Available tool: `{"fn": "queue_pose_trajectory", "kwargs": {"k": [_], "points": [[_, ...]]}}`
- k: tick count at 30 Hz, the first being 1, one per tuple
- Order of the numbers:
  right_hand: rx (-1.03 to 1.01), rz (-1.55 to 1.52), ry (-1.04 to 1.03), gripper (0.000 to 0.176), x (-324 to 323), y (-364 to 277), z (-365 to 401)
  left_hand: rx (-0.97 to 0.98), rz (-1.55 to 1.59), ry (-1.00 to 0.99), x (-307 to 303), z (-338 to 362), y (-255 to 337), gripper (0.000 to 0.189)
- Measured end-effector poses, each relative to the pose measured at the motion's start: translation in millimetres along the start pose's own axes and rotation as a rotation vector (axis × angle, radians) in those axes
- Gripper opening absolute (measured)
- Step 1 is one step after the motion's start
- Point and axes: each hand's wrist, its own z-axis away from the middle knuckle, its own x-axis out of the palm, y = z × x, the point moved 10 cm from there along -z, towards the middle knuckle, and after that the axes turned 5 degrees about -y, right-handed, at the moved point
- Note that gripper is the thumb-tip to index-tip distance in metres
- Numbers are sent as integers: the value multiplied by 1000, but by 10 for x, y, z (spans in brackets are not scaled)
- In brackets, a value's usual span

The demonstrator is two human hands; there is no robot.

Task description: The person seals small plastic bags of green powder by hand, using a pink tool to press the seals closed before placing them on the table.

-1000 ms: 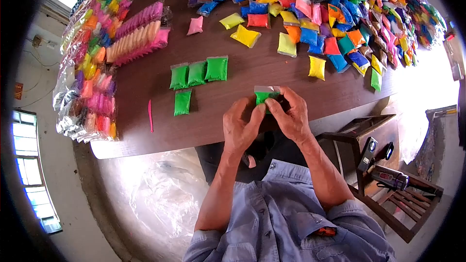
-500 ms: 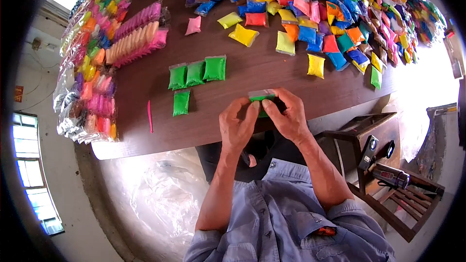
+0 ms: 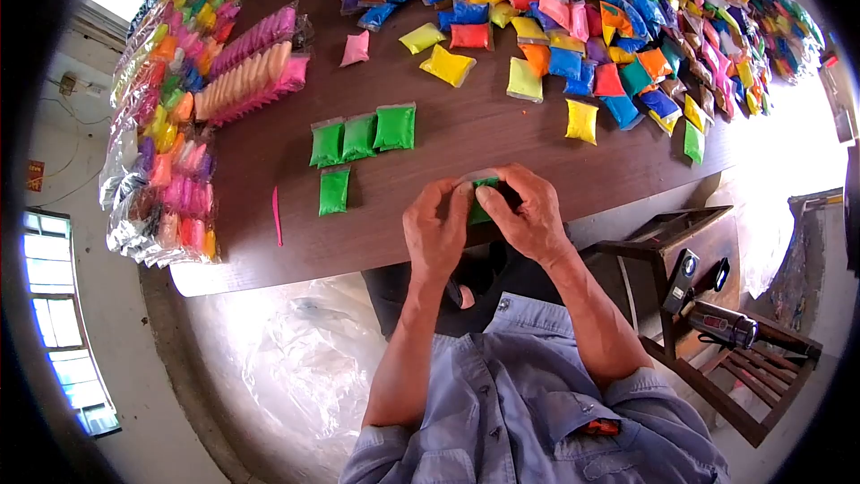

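A small green packet is held between my two hands above the table's front edge. My left hand pinches its left side with thumb and fingers. On the right side, my right hand grips it, thumb across the front and fingers behind; much of the packet is hidden. To the left lie three green packets in a row, among them the rightmost one, and a single green packet sits just below them. A thin pink stick lies further left.
Loose packets of many colours are heaped at the back and right of the table. Bagged packets line the left edge, beside stacked pink and peach packets. A wooden stool holding devices stands at the right.
My fingers have shifted slightly on the green packet, closing in over its top edge, so less of its clear strip shows. The other packets lie as before.
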Motion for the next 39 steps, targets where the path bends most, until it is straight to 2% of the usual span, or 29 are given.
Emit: {"fn": "queue_pose_trajectory", "kwargs": {"k": [3, 5, 9, 11, 17, 21, 26, 30, 33, 36, 39], "points": [[12, -103, 22, 22, 11, 91, 22, 13, -2, -13, 16, 1, 0, 24], [65, -119, 38, 22, -15, 161, 40, -24, 149, -15, 53, -1, -62, 25], [82, -150, 52, 17, -24, 142, 29, 22, 132, -85, 79, -32, 74, 21], [23, -128, 42, 23, -8, 100, 16, -33, 103, -89, 81, -19, 3, 20], [-2, -55, -17, 28, 0, 9, -9, -38, 42, -21, 2, -6, -60, 19], [24, -114, -4, 25, 15, 87, 16, 12, 47, -29, 16, -16, 46, 23], [62, -158, 43, 21, -23, 198, 30, 24, 15, -146, 109, -42, 178, 20], [34, -121, 23, 23, -19, 95, -8, -31, 78, -159, 116, -34, 22, 20], [-4, -71, 14, 25, -27, -15, -22, -45, 3, -119, 75, -33, -17, 21], [-16, -69, 27, 25, -24, 29, -7, 4, -57, -103, 54, -31, 28, 23], [78, -179, 4, 24, -2, 180, 19, 67, 0, -98, 76, -32, 101, 24]]}}
